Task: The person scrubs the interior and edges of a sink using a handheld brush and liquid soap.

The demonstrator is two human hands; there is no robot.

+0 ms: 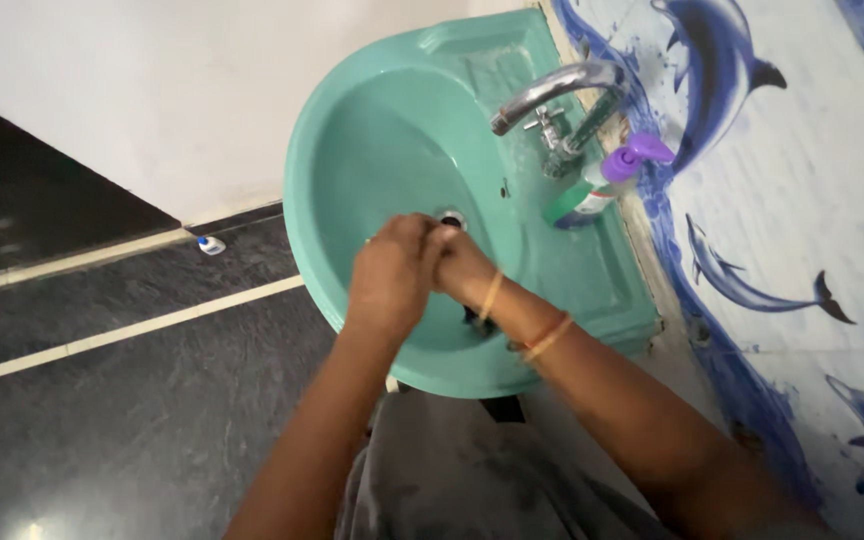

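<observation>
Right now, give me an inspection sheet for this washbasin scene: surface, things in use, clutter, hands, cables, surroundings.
Surface: green washbasin, wall-mounted; drain visible just beyond the hands.
Things in use: chrome tap over the bowl, no water stream visible; purple-pump soap bottle lying tilted on the basin ledge.
Clutter: small white-and-blue object on the floor by the wall.
Hands: left hand clasped over right hand above the bowl; bangles on the right wrist.
Cables: nothing seen.
Surroundings: dolphin-pattern wall tiles on the right, dark floor with pale stripes.
</observation>
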